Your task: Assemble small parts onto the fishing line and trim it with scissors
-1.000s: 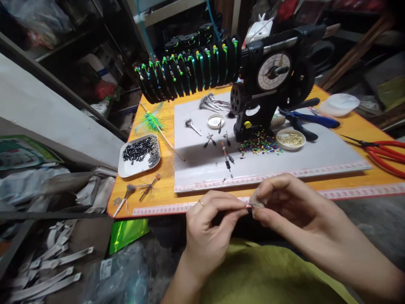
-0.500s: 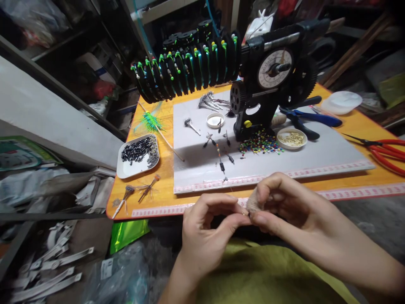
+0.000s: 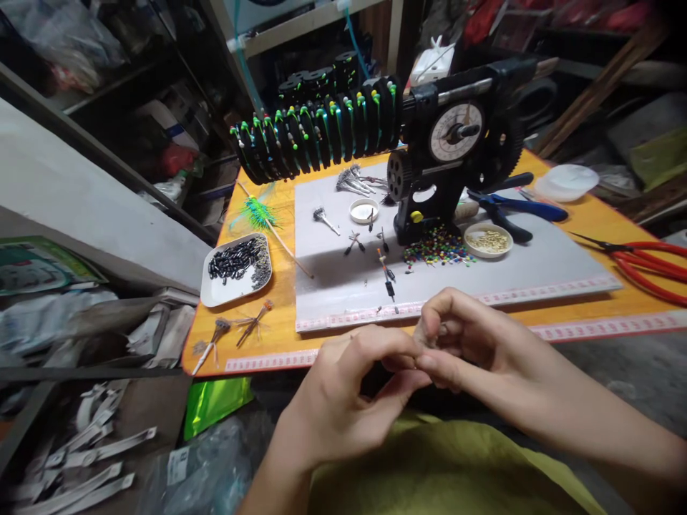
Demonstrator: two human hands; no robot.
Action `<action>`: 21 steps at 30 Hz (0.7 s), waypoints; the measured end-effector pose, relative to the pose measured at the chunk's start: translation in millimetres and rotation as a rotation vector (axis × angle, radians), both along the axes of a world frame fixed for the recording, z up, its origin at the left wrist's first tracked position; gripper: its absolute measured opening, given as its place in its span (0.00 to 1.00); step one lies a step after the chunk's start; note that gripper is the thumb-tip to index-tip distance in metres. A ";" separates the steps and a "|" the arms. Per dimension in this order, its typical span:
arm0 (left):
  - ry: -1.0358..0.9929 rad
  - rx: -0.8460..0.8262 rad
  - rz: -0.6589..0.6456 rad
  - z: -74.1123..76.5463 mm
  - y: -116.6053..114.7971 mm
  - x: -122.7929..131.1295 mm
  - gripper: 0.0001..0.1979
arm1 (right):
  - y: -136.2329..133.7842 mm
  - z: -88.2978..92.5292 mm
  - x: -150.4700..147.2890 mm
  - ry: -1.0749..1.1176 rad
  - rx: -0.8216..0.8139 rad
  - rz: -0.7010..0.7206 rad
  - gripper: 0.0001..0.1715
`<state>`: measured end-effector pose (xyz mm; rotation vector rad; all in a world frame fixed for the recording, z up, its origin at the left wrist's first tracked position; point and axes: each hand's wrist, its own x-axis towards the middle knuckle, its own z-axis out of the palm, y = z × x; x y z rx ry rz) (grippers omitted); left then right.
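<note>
My left hand (image 3: 343, 393) and right hand (image 3: 477, 350) meet, fingertips bunched; how tightly, and on what, I can't tell. Beyond that grip lies a black cylinder (image 3: 390, 288). I'd brace fingertips together, pinching lightly.

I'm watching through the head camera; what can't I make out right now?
All in the head view:
Whatever is pinched between the left hand and right hand: hidden by the hands themselves.
Red-handled tool: handle ends cut off by the right edge.
Dial: markings too small and blurred to read.
Gold pieces: too small to tell their shape.
</note>
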<state>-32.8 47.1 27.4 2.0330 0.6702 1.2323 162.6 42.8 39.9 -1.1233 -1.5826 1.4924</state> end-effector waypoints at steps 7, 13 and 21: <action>-0.117 0.012 0.001 -19.1 2.1 5.5 0.21 | -8.4 -10.5 -2.7 -0.122 0.264 -0.125 0.06; -0.327 -0.039 0.157 -29.6 -0.7 16.9 0.22 | -21.3 -13.5 -4.5 -0.416 0.726 -0.280 0.18; -0.380 0.024 0.233 -20.7 2.6 28.5 0.20 | -25.7 -13.0 -1.3 -0.521 0.898 -0.321 0.21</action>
